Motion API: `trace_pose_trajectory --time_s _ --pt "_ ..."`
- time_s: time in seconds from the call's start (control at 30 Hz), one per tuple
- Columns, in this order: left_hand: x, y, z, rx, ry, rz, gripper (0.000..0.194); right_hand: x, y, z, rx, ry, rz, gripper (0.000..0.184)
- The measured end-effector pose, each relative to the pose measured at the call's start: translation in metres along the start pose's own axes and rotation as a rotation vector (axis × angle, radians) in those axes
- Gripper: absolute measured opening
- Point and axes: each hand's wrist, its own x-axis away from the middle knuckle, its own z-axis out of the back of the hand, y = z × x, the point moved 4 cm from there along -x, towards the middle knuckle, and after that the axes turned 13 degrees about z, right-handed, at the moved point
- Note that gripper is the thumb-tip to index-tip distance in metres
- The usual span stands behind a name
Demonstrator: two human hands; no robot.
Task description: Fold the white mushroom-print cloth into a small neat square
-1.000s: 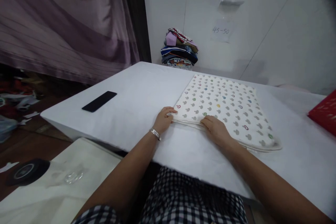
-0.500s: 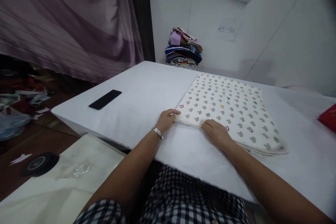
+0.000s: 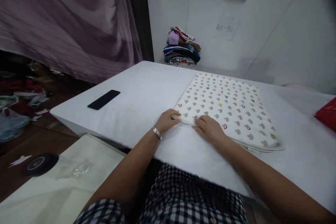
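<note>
While both hands work the near edge, the printed cloth [image 3: 228, 106] lies flat on the white counter [image 3: 147, 89], right of centre, with several layered edges showing along its near side. Left hand [image 3: 166, 121]: pinching the near left corner, thumb and forefinger closed on the layers, bracelet [image 3: 156, 133] on the wrist. Right hand [image 3: 210, 129]: just beside it along the same edge, fingers bent over the top (pinch or plain press, cannot tell). Handling, as judged: light, soft, limp, not fragile; layers probably slide over each other, so a one-layer grip would likely skew the rest. Best hold looks to be the near corners and the near edge, all layers caught together between thumb and fingers; the middle would likely just bunch up. The near right corner has no hand on it. Around it: dark flat slab [image 3: 104, 99] well apart on the left of the counter, red item [image 3: 327, 114] at the right, cut off by the frame, and a fabric stack [image 3: 182, 49] beyond the far edge, near the wall.
</note>
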Motion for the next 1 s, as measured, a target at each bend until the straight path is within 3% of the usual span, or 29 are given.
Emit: trace_pose_trajectory --time_s 0.17,0.33,0.63,0.8,1.0 --pt "-0.001 -0.001 0.0 -0.011 0.03 -0.031 0.014 -0.019 -0.005 -0.005 0.021 -0.022 0.026 0.023" --pt "-0.001 -0.002 -0.001 -0.017 0.028 -0.031 0.013 -0.019 0.0 -0.005 -0.121 0.03 -0.036 0.026" --pt "-0.003 -0.006 -0.003 -0.027 0.065 0.005 0.032 -0.02 -0.002 -0.015 0.055 -0.021 0.06 0.031" --pt "-0.003 -0.004 -0.001 -0.007 0.083 0.039 0.038 -0.018 -0.003 -0.015 0.035 -0.002 0.055 0.031" --pt "-0.003 -0.002 0.0 0.039 0.087 0.059 0.034 -0.018 -0.007 -0.013 -0.052 -0.064 0.041 0.029"
